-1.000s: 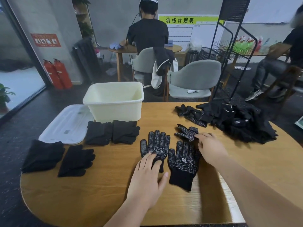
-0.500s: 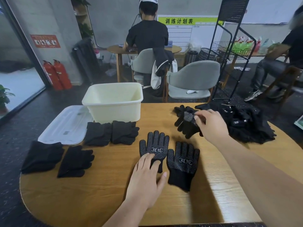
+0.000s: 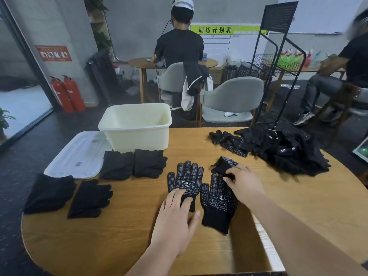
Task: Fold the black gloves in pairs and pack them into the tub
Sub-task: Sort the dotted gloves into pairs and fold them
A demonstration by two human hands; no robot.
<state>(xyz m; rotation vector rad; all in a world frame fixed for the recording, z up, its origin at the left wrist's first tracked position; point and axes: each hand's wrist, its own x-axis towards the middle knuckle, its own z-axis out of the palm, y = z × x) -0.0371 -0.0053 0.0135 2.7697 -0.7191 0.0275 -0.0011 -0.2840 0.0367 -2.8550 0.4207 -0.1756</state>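
table [image 3: 119,246]: glove [image 3: 186,177] under fingers [image 3: 177,196] (left)

Even, moderate indoor light. A soft dark shadow lies on the table's [image 3: 119,246] near right part. Right of the table, a seated person [image 3: 356,56] is blurred; straight lines bow near the edges.

I read "冠恒" on L glove [image 3: 187,176] & R glove [image 3: 217,206] in front of me; "5.11" on pile tag [image 3: 286,150]; "训练计划表" on whiteboard banner [image 3: 225,29].
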